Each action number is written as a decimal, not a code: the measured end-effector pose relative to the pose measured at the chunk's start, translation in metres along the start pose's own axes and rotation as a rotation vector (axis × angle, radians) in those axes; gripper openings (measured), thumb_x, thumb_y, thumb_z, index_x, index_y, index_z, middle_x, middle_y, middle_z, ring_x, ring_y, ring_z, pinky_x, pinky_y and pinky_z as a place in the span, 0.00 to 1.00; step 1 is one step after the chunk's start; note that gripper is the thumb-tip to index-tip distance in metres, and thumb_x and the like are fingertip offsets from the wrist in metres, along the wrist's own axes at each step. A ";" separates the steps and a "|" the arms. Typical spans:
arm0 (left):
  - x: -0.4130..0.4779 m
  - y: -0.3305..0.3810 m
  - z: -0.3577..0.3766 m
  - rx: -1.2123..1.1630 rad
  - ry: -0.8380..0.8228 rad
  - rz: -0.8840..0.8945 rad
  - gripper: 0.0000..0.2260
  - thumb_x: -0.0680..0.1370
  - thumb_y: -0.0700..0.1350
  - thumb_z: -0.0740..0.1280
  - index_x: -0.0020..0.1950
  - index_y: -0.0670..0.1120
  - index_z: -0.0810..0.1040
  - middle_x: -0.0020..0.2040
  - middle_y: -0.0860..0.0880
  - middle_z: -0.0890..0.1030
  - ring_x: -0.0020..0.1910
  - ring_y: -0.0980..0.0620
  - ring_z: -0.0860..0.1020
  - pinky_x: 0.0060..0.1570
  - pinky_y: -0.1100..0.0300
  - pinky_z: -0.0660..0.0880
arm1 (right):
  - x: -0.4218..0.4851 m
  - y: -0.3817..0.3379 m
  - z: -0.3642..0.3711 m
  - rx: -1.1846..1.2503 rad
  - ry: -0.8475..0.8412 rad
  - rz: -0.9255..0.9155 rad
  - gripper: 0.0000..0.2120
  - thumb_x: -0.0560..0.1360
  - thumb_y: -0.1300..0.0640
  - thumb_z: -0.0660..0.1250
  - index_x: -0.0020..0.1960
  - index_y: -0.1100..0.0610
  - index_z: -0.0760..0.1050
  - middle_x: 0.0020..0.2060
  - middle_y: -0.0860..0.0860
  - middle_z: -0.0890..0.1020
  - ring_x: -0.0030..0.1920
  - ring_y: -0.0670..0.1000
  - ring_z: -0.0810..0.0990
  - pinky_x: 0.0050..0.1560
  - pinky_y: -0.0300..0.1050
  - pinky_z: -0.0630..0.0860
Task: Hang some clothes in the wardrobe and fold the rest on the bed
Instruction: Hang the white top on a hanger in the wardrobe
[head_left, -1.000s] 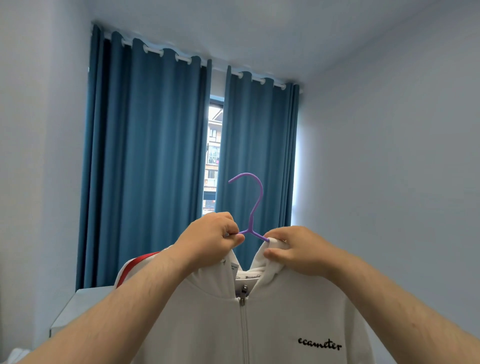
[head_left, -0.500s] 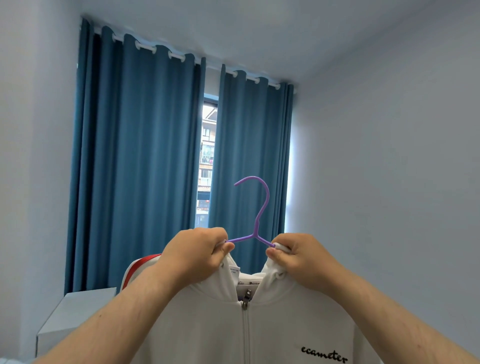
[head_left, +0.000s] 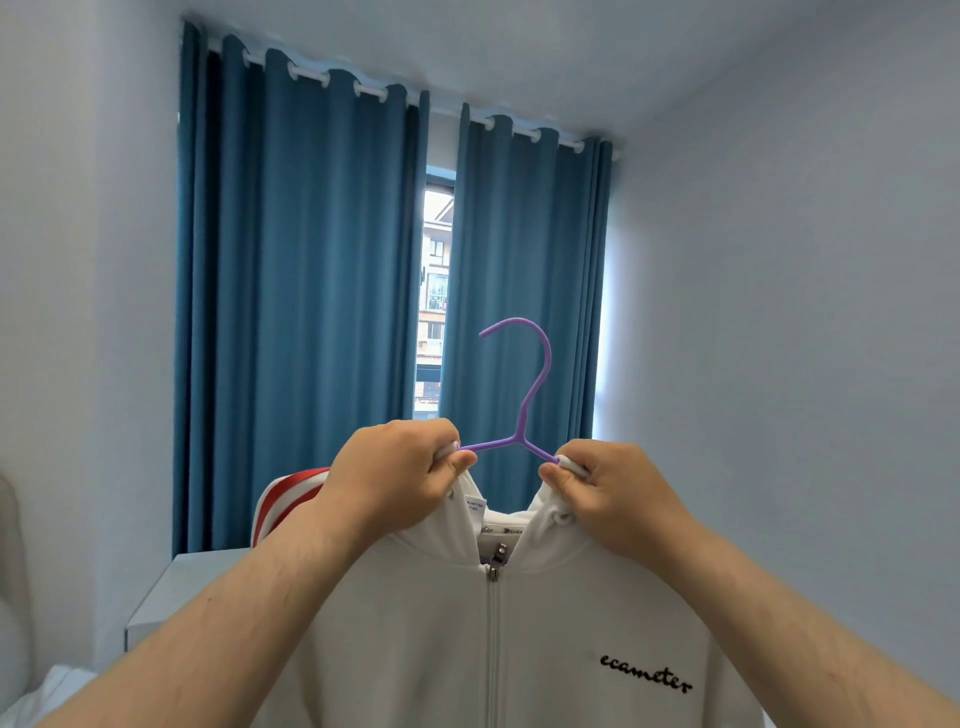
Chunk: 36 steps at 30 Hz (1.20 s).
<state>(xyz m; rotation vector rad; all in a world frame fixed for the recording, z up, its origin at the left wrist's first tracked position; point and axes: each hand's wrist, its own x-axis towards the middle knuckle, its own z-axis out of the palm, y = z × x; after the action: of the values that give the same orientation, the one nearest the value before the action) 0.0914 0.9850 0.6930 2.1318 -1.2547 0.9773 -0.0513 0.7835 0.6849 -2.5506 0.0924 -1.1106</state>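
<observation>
Hoodie could still slide off that hanger

Both hands are up at chest height, apart from each other, each one pinching collar fabric of the white zip hoodie (head_left: 467, 639) right where it meets an arm of the purple hanger (head_left: 524, 415). Left hand (head_left: 395, 478) has the left side of the neckline, right hand (head_left: 613, 493) has the right side, and the hook sticks up between them, above the knuckles. The rest of the hoodie hangs down below the wrists, zipped nearly to the top.

What I'd worry about: I can't see whether the shoulders actually sit on the hanger arms, they're hidden inside the fabric. If one side isn't seated, letting go probably drops it. Also the red-striped sleeve (head_left: 280, 499) bunched behind the left wrist could drag things lopsided. No wardrobe in view either.
</observation>
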 end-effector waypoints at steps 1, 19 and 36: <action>-0.001 0.003 -0.001 0.010 0.008 -0.007 0.15 0.79 0.60 0.60 0.40 0.50 0.73 0.33 0.55 0.77 0.34 0.51 0.73 0.32 0.59 0.67 | 0.001 0.002 -0.001 0.015 0.001 -0.015 0.18 0.78 0.50 0.67 0.33 0.57 0.70 0.27 0.50 0.76 0.29 0.48 0.69 0.32 0.46 0.67; -0.038 0.106 -0.019 0.298 0.010 -0.297 0.16 0.77 0.60 0.59 0.33 0.54 0.63 0.28 0.56 0.70 0.29 0.55 0.68 0.29 0.60 0.61 | 0.005 0.062 -0.010 0.357 -0.158 -0.292 0.18 0.77 0.50 0.69 0.30 0.50 0.70 0.26 0.47 0.74 0.29 0.49 0.68 0.31 0.46 0.65; -0.189 0.189 -0.145 0.744 0.090 -0.820 0.20 0.73 0.63 0.55 0.46 0.51 0.78 0.38 0.54 0.79 0.41 0.50 0.77 0.36 0.57 0.67 | -0.053 -0.084 0.043 0.742 -0.412 -0.710 0.18 0.76 0.47 0.69 0.32 0.55 0.71 0.25 0.50 0.72 0.30 0.52 0.69 0.31 0.50 0.66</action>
<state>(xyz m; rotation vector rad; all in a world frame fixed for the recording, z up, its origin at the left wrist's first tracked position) -0.1858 1.1005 0.6468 2.7072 0.1492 1.2079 -0.0639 0.8851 0.6499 -2.0583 -1.1684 -0.5956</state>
